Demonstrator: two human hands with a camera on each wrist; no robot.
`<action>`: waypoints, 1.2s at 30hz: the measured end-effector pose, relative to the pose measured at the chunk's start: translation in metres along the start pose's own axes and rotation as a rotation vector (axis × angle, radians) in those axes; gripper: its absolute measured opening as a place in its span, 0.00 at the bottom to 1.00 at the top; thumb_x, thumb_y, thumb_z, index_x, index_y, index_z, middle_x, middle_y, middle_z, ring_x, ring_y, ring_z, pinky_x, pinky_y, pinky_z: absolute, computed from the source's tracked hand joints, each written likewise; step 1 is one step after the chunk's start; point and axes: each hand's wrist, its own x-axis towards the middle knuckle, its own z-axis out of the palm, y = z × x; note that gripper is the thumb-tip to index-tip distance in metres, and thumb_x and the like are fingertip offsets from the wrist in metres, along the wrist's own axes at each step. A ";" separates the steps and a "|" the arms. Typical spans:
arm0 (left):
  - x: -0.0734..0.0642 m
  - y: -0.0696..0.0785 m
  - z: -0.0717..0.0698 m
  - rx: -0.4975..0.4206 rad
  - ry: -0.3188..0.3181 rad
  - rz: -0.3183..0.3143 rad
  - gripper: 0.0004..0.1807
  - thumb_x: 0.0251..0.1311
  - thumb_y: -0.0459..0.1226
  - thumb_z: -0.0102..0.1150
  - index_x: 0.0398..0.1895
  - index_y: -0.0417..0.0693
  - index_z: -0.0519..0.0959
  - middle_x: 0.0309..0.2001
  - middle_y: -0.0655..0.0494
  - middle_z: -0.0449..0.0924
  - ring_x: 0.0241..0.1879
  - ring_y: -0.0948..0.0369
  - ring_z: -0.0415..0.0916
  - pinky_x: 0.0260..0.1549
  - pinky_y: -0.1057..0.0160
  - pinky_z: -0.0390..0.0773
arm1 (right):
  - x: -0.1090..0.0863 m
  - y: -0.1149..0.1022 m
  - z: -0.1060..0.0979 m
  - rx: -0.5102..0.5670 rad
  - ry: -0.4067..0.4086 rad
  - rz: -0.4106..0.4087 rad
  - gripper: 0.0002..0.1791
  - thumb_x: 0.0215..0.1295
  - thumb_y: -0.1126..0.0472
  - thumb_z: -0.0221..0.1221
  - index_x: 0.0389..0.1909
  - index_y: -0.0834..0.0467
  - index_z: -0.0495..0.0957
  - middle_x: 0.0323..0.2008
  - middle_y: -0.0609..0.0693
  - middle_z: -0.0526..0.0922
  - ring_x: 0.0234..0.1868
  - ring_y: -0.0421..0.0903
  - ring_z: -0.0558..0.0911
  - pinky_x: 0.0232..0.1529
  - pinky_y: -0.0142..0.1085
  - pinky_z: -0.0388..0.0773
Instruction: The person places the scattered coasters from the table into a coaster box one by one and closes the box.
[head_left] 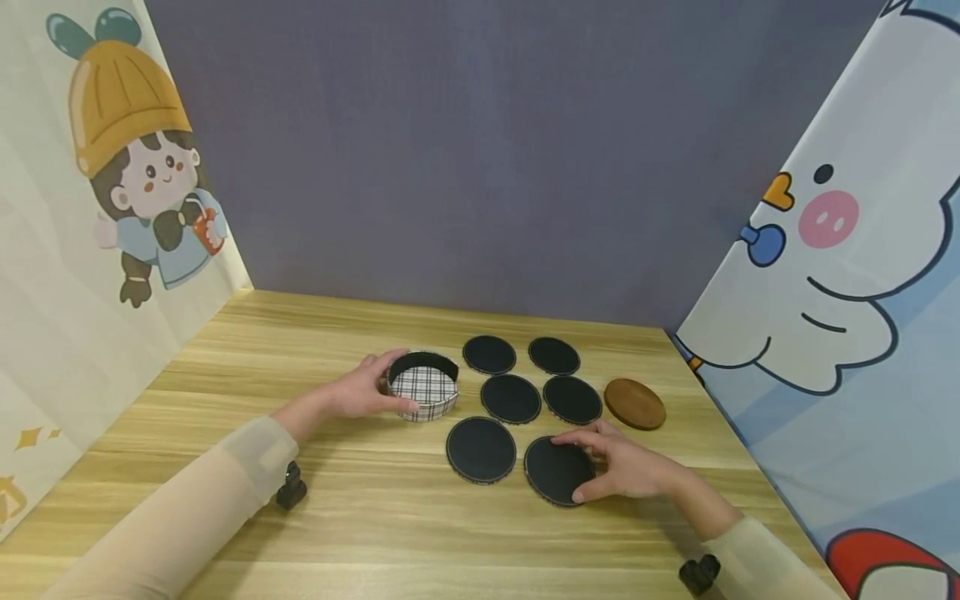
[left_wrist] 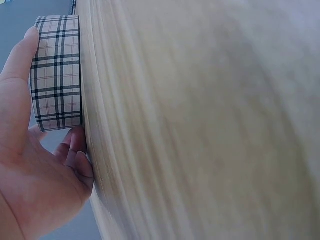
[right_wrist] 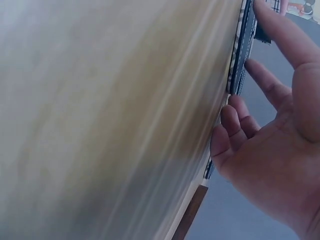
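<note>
My left hand holds a round, open-topped coaster holder by its left side, thumb along the front and fingers behind. The holder has white-and-black plaid on its floor and outside, with a black inner wall. In the left wrist view its plaid side stands between thumb and fingers. At the front right, my right hand spans a black round coaster lying flat, index fingertip at its far edge and thumb tip at its near right edge. The right wrist view shows these fingers extended beside the coaster's thin edge.
Several more black coasters lie flat in rows between the hands, among them one at front left and one at the back. A brown wooden disc lies to their right. A grey panel stands behind the wood-grain table.
</note>
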 end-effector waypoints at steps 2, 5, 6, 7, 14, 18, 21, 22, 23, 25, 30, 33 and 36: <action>0.000 0.000 0.000 0.000 0.000 0.000 0.67 0.59 0.63 0.79 0.92 0.58 0.47 0.76 0.30 0.59 0.74 0.30 0.65 0.72 0.24 0.66 | 0.001 -0.001 0.001 -0.026 0.005 -0.012 0.45 0.59 0.41 0.81 0.77 0.39 0.75 0.64 0.58 0.70 0.66 0.56 0.69 0.63 0.53 0.76; -0.001 0.000 0.000 0.000 -0.002 0.001 0.67 0.59 0.62 0.79 0.92 0.58 0.47 0.76 0.30 0.59 0.74 0.30 0.65 0.72 0.23 0.65 | 0.002 -0.004 0.002 -0.059 0.008 -0.019 0.48 0.57 0.40 0.82 0.79 0.39 0.74 0.68 0.56 0.69 0.70 0.59 0.67 0.63 0.58 0.73; -0.001 0.000 -0.001 0.000 -0.003 0.001 0.67 0.59 0.62 0.79 0.92 0.58 0.47 0.76 0.30 0.59 0.74 0.30 0.65 0.72 0.23 0.65 | 0.002 -0.005 0.002 -0.070 0.007 -0.018 0.49 0.57 0.40 0.82 0.80 0.40 0.73 0.69 0.56 0.69 0.71 0.60 0.66 0.63 0.58 0.72; -0.001 0.000 -0.001 0.001 -0.004 0.001 0.67 0.59 0.63 0.79 0.92 0.58 0.47 0.76 0.30 0.59 0.74 0.30 0.65 0.72 0.23 0.65 | 0.003 -0.006 0.002 -0.081 0.005 -0.016 0.50 0.56 0.40 0.82 0.80 0.40 0.73 0.70 0.56 0.68 0.72 0.60 0.65 0.64 0.59 0.71; 0.001 -0.002 0.001 -0.006 -0.006 0.001 0.67 0.59 0.62 0.79 0.92 0.58 0.46 0.77 0.30 0.59 0.74 0.31 0.66 0.72 0.24 0.65 | 0.004 -0.013 0.003 -0.105 -0.016 0.000 0.58 0.51 0.40 0.84 0.83 0.43 0.69 0.73 0.57 0.66 0.74 0.64 0.63 0.67 0.63 0.69; 0.001 -0.002 0.000 -0.006 -0.004 0.004 0.67 0.59 0.62 0.79 0.92 0.58 0.46 0.76 0.30 0.59 0.73 0.31 0.66 0.72 0.24 0.65 | 0.005 -0.014 0.004 -0.127 -0.021 -0.009 0.60 0.49 0.40 0.85 0.84 0.42 0.68 0.73 0.56 0.66 0.75 0.64 0.63 0.67 0.65 0.69; 0.000 -0.001 0.000 -0.007 -0.005 0.003 0.67 0.59 0.62 0.80 0.92 0.58 0.46 0.76 0.30 0.59 0.74 0.31 0.65 0.72 0.23 0.65 | 0.006 -0.012 0.005 -0.148 -0.016 -0.022 0.60 0.48 0.41 0.85 0.84 0.43 0.68 0.73 0.55 0.66 0.74 0.63 0.63 0.67 0.64 0.70; 0.000 -0.001 0.000 -0.005 -0.005 0.003 0.67 0.59 0.62 0.79 0.92 0.58 0.46 0.77 0.30 0.59 0.74 0.31 0.65 0.72 0.23 0.64 | 0.006 -0.011 0.006 -0.152 -0.015 -0.026 0.60 0.48 0.41 0.85 0.83 0.43 0.68 0.73 0.55 0.66 0.74 0.63 0.63 0.67 0.64 0.70; -0.001 -0.001 -0.001 -0.006 -0.005 0.003 0.67 0.59 0.62 0.79 0.92 0.58 0.46 0.76 0.30 0.59 0.74 0.31 0.65 0.72 0.23 0.64 | 0.007 -0.011 0.006 -0.156 -0.013 -0.028 0.60 0.47 0.41 0.85 0.83 0.43 0.68 0.72 0.55 0.66 0.74 0.63 0.63 0.67 0.64 0.70; -0.001 -0.001 -0.001 -0.003 -0.007 0.004 0.67 0.59 0.62 0.79 0.92 0.58 0.46 0.76 0.30 0.59 0.73 0.32 0.66 0.72 0.24 0.65 | 0.007 -0.010 0.007 -0.165 -0.008 -0.035 0.60 0.47 0.42 0.85 0.83 0.43 0.68 0.72 0.54 0.67 0.73 0.62 0.64 0.66 0.63 0.71; 0.000 -0.001 -0.001 -0.002 -0.007 0.010 0.67 0.59 0.62 0.79 0.92 0.57 0.46 0.75 0.31 0.59 0.71 0.35 0.69 0.72 0.25 0.66 | 0.008 -0.012 0.007 -0.162 0.001 -0.036 0.60 0.45 0.44 0.85 0.82 0.44 0.69 0.69 0.52 0.68 0.71 0.59 0.65 0.65 0.61 0.71; 0.000 -0.001 0.000 -0.004 -0.007 0.013 0.66 0.60 0.62 0.79 0.92 0.57 0.47 0.75 0.32 0.60 0.69 0.37 0.71 0.72 0.26 0.66 | 0.008 -0.014 0.007 -0.170 0.009 -0.032 0.60 0.44 0.44 0.85 0.82 0.45 0.70 0.67 0.51 0.69 0.70 0.57 0.66 0.64 0.59 0.72; 0.000 -0.001 0.000 -0.005 -0.007 0.011 0.66 0.59 0.62 0.79 0.92 0.57 0.47 0.75 0.32 0.60 0.69 0.37 0.71 0.72 0.26 0.66 | 0.008 -0.015 0.008 -0.186 0.016 -0.030 0.60 0.44 0.44 0.85 0.82 0.46 0.70 0.65 0.50 0.69 0.68 0.55 0.66 0.63 0.56 0.73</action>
